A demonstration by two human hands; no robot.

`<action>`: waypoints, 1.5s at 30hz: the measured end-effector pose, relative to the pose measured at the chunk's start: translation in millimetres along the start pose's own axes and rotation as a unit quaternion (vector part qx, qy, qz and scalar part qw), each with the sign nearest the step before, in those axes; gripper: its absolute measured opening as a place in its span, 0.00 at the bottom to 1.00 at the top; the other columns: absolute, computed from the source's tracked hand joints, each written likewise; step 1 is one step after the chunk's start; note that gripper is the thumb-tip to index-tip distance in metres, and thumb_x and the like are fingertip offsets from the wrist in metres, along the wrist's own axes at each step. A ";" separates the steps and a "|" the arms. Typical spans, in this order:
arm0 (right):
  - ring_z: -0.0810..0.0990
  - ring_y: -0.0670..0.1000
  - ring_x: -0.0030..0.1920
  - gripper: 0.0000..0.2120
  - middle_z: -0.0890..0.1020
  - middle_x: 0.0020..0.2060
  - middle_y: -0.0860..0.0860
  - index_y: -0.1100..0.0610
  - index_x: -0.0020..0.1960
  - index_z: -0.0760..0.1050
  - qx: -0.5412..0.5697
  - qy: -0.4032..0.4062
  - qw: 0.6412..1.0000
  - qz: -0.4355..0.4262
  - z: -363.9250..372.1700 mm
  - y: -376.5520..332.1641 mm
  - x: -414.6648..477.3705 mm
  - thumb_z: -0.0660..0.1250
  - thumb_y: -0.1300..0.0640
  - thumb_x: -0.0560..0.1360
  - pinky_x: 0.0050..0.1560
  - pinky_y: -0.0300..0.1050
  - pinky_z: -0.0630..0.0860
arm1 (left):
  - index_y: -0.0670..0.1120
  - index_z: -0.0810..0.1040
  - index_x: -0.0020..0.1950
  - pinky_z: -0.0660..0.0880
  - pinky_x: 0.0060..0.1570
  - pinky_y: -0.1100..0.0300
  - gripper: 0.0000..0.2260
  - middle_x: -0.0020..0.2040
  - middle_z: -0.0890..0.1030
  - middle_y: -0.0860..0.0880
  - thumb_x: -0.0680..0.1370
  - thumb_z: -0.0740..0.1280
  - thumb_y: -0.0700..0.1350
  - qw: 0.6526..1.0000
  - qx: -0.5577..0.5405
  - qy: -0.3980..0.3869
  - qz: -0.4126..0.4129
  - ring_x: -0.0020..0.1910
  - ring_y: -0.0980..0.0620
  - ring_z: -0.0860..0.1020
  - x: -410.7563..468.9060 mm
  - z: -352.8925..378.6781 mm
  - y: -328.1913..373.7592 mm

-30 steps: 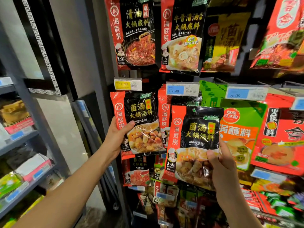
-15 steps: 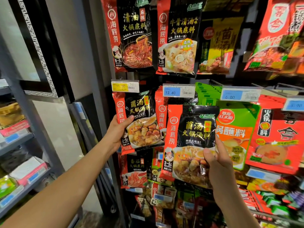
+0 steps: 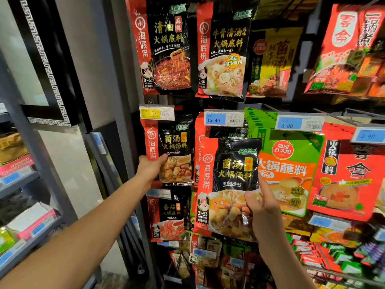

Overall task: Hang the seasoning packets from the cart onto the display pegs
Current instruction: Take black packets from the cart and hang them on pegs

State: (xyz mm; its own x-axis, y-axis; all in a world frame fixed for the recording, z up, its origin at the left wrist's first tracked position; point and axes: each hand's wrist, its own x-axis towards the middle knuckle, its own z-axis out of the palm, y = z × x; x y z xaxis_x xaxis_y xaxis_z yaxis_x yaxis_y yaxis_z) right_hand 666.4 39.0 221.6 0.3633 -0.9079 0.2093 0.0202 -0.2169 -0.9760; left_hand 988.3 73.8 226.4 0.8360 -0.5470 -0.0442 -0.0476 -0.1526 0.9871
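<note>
Far left: grey side shelves (image 3: 31,180) hold boxed goods, too blurred to read. Left arm comes up from bottom-left. Left hand (image 3: 150,168) grips the left packet (image 3: 177,151) at its lower left edge, thumb on the front, fingers behind. That packet is red and black and upright in the leftmost column. Its top edge is hidden behind the yellow price tag (image 3: 156,112), so can't tell if it's on a peg. A tomato packet (image 3: 168,217) hangs below it in the same column. Larger top-row packets (image 3: 168,49) hang above.

Middle: blue price tag (image 3: 224,119) reads 13.40, with more packets stacked behind it. Right packet (image 3: 227,184) has the same print as the left one. It is held in front of that column, slightly tilted, top edge just under the blue tag. Right hand (image 3: 265,211) pinches its lower right edge, thumb on the front, fingers behind.

Hands are well apart, each clamped on its own packet.

Further right: green-and-orange packets (image 3: 291,163) fill one row, then red packets (image 3: 343,180) hang under a 3.90 tag (image 3: 367,136).
</note>
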 end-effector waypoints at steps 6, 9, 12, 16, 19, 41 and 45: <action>0.69 0.46 0.70 0.24 0.70 0.69 0.41 0.46 0.76 0.65 -0.004 -0.053 0.999 0.001 34.5 2.5 10.5 0.61 0.63 0.84 0.66 0.30 0.65 | 0.49 0.72 0.67 0.75 0.54 0.54 0.21 0.59 0.79 0.51 0.76 0.74 0.49 0.939 0.194 0.091 0.271 0.55 0.51 0.80 -32.2 -30.4 46.9; 0.64 0.43 0.73 0.24 0.68 0.73 0.45 0.50 0.79 0.62 -0.007 -0.108 0.994 -0.003 70.7 2.4 20.8 0.61 0.60 0.85 0.71 0.32 0.60 | 0.48 0.77 0.66 0.73 0.59 0.52 0.18 0.60 0.77 0.48 0.77 0.72 0.47 0.832 0.303 0.146 0.442 0.60 0.49 0.76 -28.2 -49.2 87.8; 0.59 0.40 0.73 0.27 0.63 0.77 0.46 0.53 0.81 0.59 0.029 -0.135 0.990 0.021 106.5 -2.8 38.3 0.63 0.60 0.84 0.72 0.38 0.57 | 0.46 0.78 0.68 0.70 0.59 0.47 0.20 0.63 0.79 0.46 0.76 0.73 0.47 0.715 0.455 0.159 0.507 0.63 0.43 0.74 -10.0 -62.2 118.7; 0.63 0.45 0.75 0.26 0.63 0.73 0.39 0.43 0.80 0.61 0.103 -0.130 0.985 0.048 138.6 -7.8 52.6 0.64 0.53 0.84 0.76 0.52 0.64 | 0.47 0.82 0.64 0.69 0.51 0.47 0.16 0.58 0.84 0.46 0.77 0.70 0.44 0.653 0.529 0.138 0.524 0.56 0.40 0.76 7.6 -70.5 134.2; 0.65 0.45 0.74 0.26 0.65 0.74 0.39 0.40 0.80 0.61 0.142 -0.131 0.979 0.061 154.2 -13.8 58.7 0.63 0.51 0.85 0.73 0.56 0.70 | 0.48 0.84 0.62 0.70 0.49 0.48 0.13 0.55 0.85 0.47 0.78 0.69 0.45 0.657 0.515 0.130 0.535 0.53 0.41 0.75 9.7 -72.3 142.9; 0.61 0.51 0.80 0.27 0.59 0.81 0.47 0.46 0.82 0.57 0.149 -0.096 0.979 0.098 180.6 -22.6 65.2 0.59 0.57 0.86 0.67 0.47 0.70 | 0.49 0.86 0.58 0.63 0.46 0.53 0.10 0.52 0.86 0.49 0.78 0.73 0.47 0.667 0.459 0.126 0.573 0.49 0.44 0.76 27.6 -75.1 134.6; 0.58 0.48 0.80 0.26 0.60 0.80 0.45 0.46 0.82 0.58 0.156 -0.091 0.982 0.052 179.9 -20.8 61.9 0.60 0.56 0.86 0.73 0.47 0.60 | 0.49 0.86 0.58 0.63 0.47 0.53 0.10 0.52 0.86 0.49 0.78 0.73 0.47 0.670 0.457 0.125 0.572 0.49 0.44 0.77 27.5 -74.8 135.4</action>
State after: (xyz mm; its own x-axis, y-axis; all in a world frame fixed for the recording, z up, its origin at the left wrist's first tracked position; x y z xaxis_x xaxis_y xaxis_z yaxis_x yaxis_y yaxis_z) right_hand 856.1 51.8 244.0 0.5380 -0.8343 0.1205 0.2479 0.0199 -0.9686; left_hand 1045.7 99.6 370.3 0.0272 -0.5992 0.8001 -0.9540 -0.2545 -0.1581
